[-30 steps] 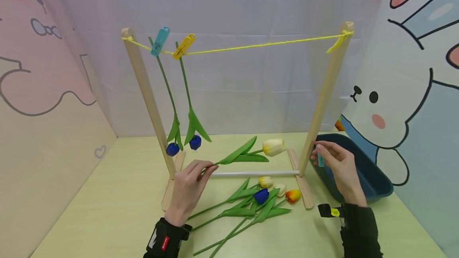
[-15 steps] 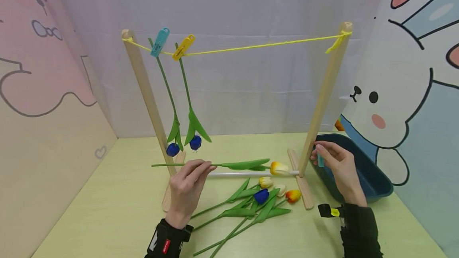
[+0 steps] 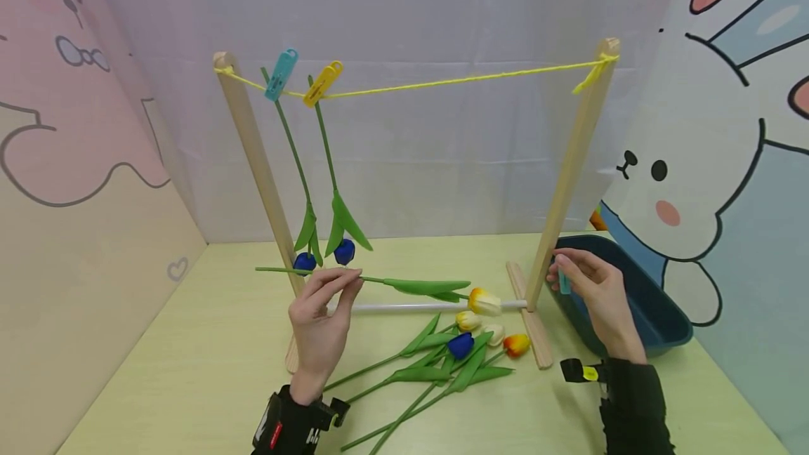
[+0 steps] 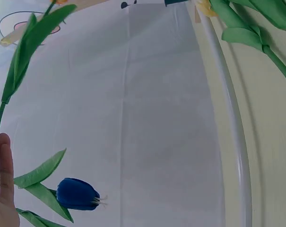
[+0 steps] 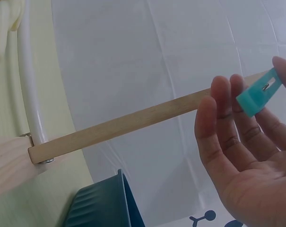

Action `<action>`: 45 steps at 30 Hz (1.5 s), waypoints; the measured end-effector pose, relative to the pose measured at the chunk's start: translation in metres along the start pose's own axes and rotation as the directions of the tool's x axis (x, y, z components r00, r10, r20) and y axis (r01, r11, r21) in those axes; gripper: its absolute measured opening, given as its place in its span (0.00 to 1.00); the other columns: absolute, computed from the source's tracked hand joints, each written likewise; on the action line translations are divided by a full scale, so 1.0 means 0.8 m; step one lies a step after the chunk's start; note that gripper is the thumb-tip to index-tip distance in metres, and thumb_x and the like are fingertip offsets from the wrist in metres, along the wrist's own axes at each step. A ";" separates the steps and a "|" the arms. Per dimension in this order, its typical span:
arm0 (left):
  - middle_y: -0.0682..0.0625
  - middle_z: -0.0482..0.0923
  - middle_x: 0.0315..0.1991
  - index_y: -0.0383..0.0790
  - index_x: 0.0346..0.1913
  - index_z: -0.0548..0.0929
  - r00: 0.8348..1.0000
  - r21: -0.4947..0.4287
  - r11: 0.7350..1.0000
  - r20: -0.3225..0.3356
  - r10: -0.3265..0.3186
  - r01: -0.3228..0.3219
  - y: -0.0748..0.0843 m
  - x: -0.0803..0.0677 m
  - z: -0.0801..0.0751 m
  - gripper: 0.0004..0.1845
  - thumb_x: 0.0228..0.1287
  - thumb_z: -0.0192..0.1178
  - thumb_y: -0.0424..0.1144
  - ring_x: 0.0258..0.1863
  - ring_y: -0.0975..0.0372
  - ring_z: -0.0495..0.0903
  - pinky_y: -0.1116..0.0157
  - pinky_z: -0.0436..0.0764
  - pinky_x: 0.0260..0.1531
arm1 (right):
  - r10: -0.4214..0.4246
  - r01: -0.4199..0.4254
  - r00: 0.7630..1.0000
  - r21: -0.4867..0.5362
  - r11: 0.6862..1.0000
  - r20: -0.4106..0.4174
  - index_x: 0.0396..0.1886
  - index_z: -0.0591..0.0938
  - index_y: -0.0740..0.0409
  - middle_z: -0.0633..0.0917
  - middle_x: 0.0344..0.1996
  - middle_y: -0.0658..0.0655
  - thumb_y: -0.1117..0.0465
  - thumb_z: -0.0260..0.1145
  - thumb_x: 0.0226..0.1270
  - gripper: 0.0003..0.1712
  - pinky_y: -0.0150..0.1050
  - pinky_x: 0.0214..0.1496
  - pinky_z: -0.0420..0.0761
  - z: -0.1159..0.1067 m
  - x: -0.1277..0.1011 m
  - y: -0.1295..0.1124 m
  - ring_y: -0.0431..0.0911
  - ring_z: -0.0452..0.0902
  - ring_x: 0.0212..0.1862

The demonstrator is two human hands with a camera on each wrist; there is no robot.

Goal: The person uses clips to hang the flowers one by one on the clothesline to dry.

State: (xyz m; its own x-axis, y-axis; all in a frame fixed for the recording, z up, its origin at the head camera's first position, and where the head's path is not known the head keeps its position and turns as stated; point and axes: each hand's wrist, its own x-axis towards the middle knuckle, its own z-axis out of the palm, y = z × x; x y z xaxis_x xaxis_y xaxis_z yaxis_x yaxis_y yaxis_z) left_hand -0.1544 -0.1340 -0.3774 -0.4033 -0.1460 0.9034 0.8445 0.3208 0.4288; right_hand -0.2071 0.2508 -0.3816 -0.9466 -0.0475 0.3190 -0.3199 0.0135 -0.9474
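In the head view my left hand (image 3: pixel 324 311) pinches the stem of a yellow-and-white artificial tulip (image 3: pixel 484 302), its bloom pointing right and slightly down. My right hand (image 3: pixel 594 297) holds a teal clothespin (image 5: pixel 259 93) between thumb and fingers, beside the right post. Two blue tulips (image 3: pixel 344 251) hang bloom-down from a yellow string (image 3: pixel 468 80), one under a blue clothespin (image 3: pixel 281 74), the other under a yellow clothespin (image 3: pixel 323 83). Several more tulips (image 3: pixel 461 346) lie on the table in front, with yellow, white, blue and orange blooms.
Wooden posts (image 3: pixel 571 174) on flat feet carry the string, joined low down by a white rod (image 3: pixel 417 308). A dark blue-green bin (image 3: pixel 670 321) stands at the right behind my right hand. White cloth (image 3: pixel 436 181) hangs behind the frame.
My left hand has turned the tulip from bloom-up to slightly bloom-down, then moved it up and a little left. The right hand with its clothespin has stayed in place.
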 end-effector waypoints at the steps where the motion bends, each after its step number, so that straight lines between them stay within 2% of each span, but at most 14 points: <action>1: 0.36 0.81 0.36 0.21 0.39 0.87 1.000 -0.026 0.999 -0.006 -0.022 0.021 0.001 0.001 0.000 0.13 0.51 0.64 0.10 0.42 0.64 0.84 0.75 0.84 0.48 | 0.000 0.000 1.000 0.000 1.000 0.001 0.54 0.79 0.69 0.87 0.32 0.44 0.61 0.60 0.77 0.15 0.26 0.38 0.81 0.000 0.000 0.000 0.36 0.83 0.34; 4: 0.37 0.79 0.38 0.19 0.41 0.85 0.996 -0.047 0.996 -0.021 -0.081 0.080 0.007 0.001 0.000 0.11 0.56 0.61 0.11 0.45 0.68 0.83 0.73 0.84 0.52 | 0.000 0.000 1.000 0.003 1.000 0.006 0.54 0.80 0.68 0.88 0.32 0.44 0.62 0.60 0.77 0.14 0.25 0.36 0.80 0.000 0.001 0.001 0.35 0.84 0.34; 8: 0.39 0.78 0.41 0.18 0.41 0.81 0.991 -0.020 0.992 -0.053 -0.122 0.121 0.010 0.002 -0.001 0.07 0.62 0.58 0.14 0.45 0.69 0.81 0.73 0.83 0.54 | -0.003 0.003 1.000 0.021 1.000 0.012 0.53 0.81 0.64 0.88 0.33 0.45 0.64 0.60 0.77 0.12 0.26 0.39 0.82 0.000 0.000 0.001 0.36 0.84 0.34; 14: 0.51 0.76 0.42 0.19 0.38 0.72 0.975 -0.048 0.982 -0.122 -0.188 0.183 0.008 0.002 -0.002 0.02 0.66 0.53 0.15 0.45 0.67 0.81 0.73 0.81 0.53 | -0.004 0.003 1.000 0.031 1.000 0.016 0.52 0.82 0.61 0.88 0.34 0.45 0.65 0.59 0.77 0.11 0.27 0.41 0.83 0.000 0.000 0.003 0.37 0.84 0.35; 17: 0.55 0.71 0.45 0.17 0.37 0.64 0.966 -0.072 0.974 -0.129 -0.225 0.217 0.010 0.002 -0.003 0.07 0.68 0.52 0.17 0.46 0.67 0.82 0.72 0.81 0.53 | 0.002 -0.002 1.000 0.028 1.000 0.015 0.53 0.82 0.61 0.88 0.34 0.45 0.65 0.59 0.77 0.11 0.27 0.40 0.83 0.001 -0.001 0.003 0.37 0.85 0.35; 20: 0.54 0.64 0.46 0.16 0.36 0.58 0.963 -0.098 0.968 -0.124 -0.241 0.230 0.012 0.002 -0.003 0.12 0.69 0.52 0.18 0.45 0.68 0.83 0.72 0.81 0.52 | 0.004 -0.004 1.000 0.022 1.000 0.013 0.54 0.82 0.62 0.88 0.34 0.45 0.64 0.59 0.77 0.12 0.26 0.40 0.82 0.001 -0.002 0.002 0.37 0.85 0.35; 25: 0.53 0.55 0.44 0.18 0.36 0.53 0.961 -0.089 0.964 -0.101 -0.257 0.249 0.013 0.004 -0.004 0.15 0.69 0.51 0.17 0.45 0.68 0.83 0.72 0.81 0.52 | -0.001 0.000 1.000 0.020 1.000 0.026 0.55 0.80 0.66 0.88 0.34 0.45 0.64 0.59 0.77 0.13 0.26 0.41 0.82 0.003 -0.002 0.001 0.37 0.84 0.35; 32: 0.53 0.54 0.46 0.20 0.37 0.50 0.970 -0.090 0.967 -0.037 -0.242 0.238 0.013 0.005 -0.008 0.17 0.70 0.51 0.17 0.46 0.69 0.83 0.71 0.80 0.52 | -0.007 0.007 0.999 0.001 1.000 0.033 0.57 0.78 0.71 0.87 0.33 0.45 0.62 0.59 0.78 0.17 0.27 0.38 0.78 0.005 0.000 0.000 0.37 0.83 0.35; 36: 0.55 0.57 0.48 0.20 0.36 0.50 0.976 -0.102 0.971 -0.013 -0.218 0.216 0.013 0.004 -0.009 0.17 0.69 0.51 0.16 0.47 0.69 0.83 0.70 0.77 0.61 | -0.009 0.009 0.999 -0.004 1.000 0.030 0.56 0.78 0.71 0.87 0.33 0.45 0.62 0.59 0.78 0.17 0.28 0.37 0.77 0.005 -0.001 0.000 0.38 0.83 0.35; 38: 0.54 0.59 0.48 0.20 0.34 0.51 0.981 -0.091 0.978 -0.029 -0.190 0.187 0.012 0.004 -0.009 0.17 0.67 0.51 0.14 0.46 0.68 0.83 0.69 0.75 0.65 | -0.014 0.014 0.999 -0.001 1.000 0.033 0.56 0.78 0.70 0.88 0.33 0.45 0.62 0.59 0.78 0.16 0.28 0.37 0.79 0.005 -0.001 0.001 0.38 0.83 0.35; 40: 0.51 0.60 0.46 0.20 0.33 0.51 0.985 -0.076 0.985 -0.063 -0.158 0.154 0.010 0.005 -0.008 0.16 0.66 0.51 0.12 0.45 0.68 0.83 0.69 0.76 0.64 | -0.021 0.021 0.999 0.005 1.000 0.037 0.56 0.79 0.70 0.88 0.33 0.45 0.63 0.59 0.78 0.16 0.28 0.37 0.78 0.006 -0.001 0.001 0.40 0.83 0.35; 45: 0.38 0.58 0.38 0.21 0.30 0.53 0.989 0.002 0.998 -0.138 -0.061 0.062 0.007 0.006 -0.007 0.17 0.62 0.53 0.11 0.44 0.67 0.84 0.73 0.81 0.49 | -0.042 0.041 0.998 0.026 0.999 0.044 0.55 0.79 0.71 0.88 0.33 0.46 0.65 0.58 0.77 0.15 0.28 0.37 0.80 0.009 0.001 0.003 0.40 0.82 0.34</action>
State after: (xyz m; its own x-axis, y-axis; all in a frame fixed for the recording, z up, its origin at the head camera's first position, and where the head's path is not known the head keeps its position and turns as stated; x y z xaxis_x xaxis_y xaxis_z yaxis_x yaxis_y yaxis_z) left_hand -0.1495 -0.1380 -0.3709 -0.4015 -0.2928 0.8678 0.8173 0.3131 0.4837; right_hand -0.2078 0.2437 -0.3836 -0.9295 -0.0917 0.3571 -0.3574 -0.0144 -0.9339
